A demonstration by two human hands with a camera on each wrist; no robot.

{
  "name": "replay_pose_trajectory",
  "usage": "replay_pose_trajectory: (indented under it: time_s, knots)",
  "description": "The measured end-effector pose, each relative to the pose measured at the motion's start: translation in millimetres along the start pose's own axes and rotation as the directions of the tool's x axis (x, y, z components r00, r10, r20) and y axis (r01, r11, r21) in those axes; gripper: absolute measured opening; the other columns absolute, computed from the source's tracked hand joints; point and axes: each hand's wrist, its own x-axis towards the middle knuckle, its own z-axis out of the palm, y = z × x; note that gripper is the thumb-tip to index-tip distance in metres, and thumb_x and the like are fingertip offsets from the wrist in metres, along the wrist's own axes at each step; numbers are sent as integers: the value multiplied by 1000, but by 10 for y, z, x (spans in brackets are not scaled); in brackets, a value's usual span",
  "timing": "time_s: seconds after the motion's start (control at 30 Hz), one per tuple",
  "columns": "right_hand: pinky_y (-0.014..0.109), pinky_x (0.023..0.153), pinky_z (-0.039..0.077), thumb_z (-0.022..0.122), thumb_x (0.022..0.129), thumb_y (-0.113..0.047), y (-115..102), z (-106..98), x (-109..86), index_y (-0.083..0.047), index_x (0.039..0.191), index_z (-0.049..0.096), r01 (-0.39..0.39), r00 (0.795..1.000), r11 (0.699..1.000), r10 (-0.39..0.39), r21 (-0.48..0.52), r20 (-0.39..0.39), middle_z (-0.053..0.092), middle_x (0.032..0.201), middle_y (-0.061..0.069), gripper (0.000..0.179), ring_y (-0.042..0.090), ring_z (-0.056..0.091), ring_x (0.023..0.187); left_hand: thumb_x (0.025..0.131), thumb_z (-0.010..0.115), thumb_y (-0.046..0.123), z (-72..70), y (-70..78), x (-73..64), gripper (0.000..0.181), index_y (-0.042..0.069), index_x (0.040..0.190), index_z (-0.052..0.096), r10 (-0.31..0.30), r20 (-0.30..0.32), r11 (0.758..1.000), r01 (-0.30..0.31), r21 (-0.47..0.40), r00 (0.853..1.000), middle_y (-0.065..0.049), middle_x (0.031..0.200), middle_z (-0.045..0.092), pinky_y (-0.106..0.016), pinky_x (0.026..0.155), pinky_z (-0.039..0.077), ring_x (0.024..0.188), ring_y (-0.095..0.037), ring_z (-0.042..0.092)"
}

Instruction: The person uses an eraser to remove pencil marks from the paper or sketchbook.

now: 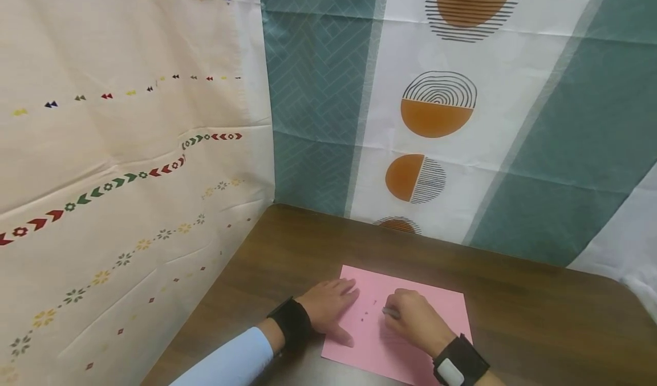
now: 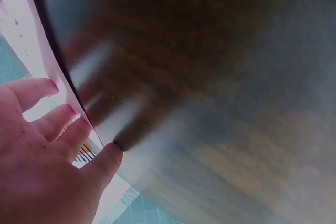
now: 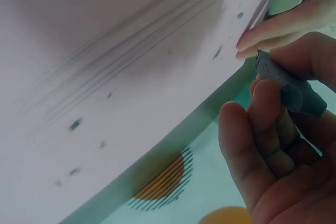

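A sheet of pink paper (image 1: pixel 366 343) lies on the brown table. My left hand (image 1: pixel 328 306) rests on its left side with fingers spread; the left wrist view shows the fingertips (image 2: pixel 113 153) at the paper's edge. Over the middle of the sheet, my right hand (image 1: pixel 418 320) pinches a short dark grey stick (image 3: pixel 289 85) between thumb and fingers. It is blunt and thick at one end, narrower at the other; I cannot tell what it is made of. Small dark specks (image 3: pixel 75 124) dot the paper, and faint grey streaks (image 3: pixel 131 59) cross it in the right wrist view.
The wooden table top (image 1: pixel 539 306) extends to the right of the paper and behind it. A cream patterned cloth (image 1: pixel 128 203) hangs along the left side. At the back hangs a green and white curtain (image 1: pixel 318 89) with orange circles.
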Motion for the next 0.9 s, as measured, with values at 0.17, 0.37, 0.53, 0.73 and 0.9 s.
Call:
replay_pose_trajectory:
  time_s: [0.17, 0.37, 0.53, 0.73, 0.9]
  knots:
    - [24, 49, 39, 71, 70, -11, -50, 57, 55, -20, 64, 61, -10, 999, 1000, 10, 8, 50, 41, 60, -12, 15, 4, 38, 55, 67, 53, 80, 1, 9, 11, 104, 14, 144, 34, 8, -14, 1000, -7, 14, 1000, -11, 150, 26, -48, 104, 31, 134, -27, 21]
    - [26, 50, 40, 72, 69, -12, -38, 204, 80, -19, 65, 61, -7, 996, 999, 3, 44, 85, 41, 61, -11, 14, 6, 39, 55, 66, 52, 81, 10, 4, 4, 105, 14, 144, 33, 15, -21, 1000, -15, 7, 1000, -10, 150, 25, -49, 103, 31, 134, -27, 20]
    - [27, 51, 40, 69, 68, -11, -13, 301, 73, -20, 62, 59, -13, 993, 998, 7, 54, 122, 41, 61, -9, 15, 7, 40, 56, 66, 52, 81, -2, 0, -4, 104, 14, 144, 33, 9, -16, 1000, -8, 14, 1000, -11, 150, 26, -49, 103, 32, 134, -27, 21]
    - [27, 50, 41, 70, 67, -9, -21, 315, 72, -19, 59, 55, 16, 993, 999, -20, 40, 114, 41, 60, -8, 19, 7, 39, 54, 67, 52, 81, 15, -17, -14, 104, 14, 144, 33, 4, -11, 1000, -3, 13, 1000, -11, 150, 25, -50, 103, 32, 134, -27, 21]
    - [27, 49, 41, 73, 69, -10, 2, 301, 39, -18, 61, 57, 32, 992, 999, -29, -23, 127, 40, 60, -9, 20, 6, 39, 53, 67, 53, 80, 18, -11, -19, 104, 14, 145, 32, 3, 0, 1000, -3, 3, 1000, -11, 151, 24, -49, 104, 31, 134, -27, 20]
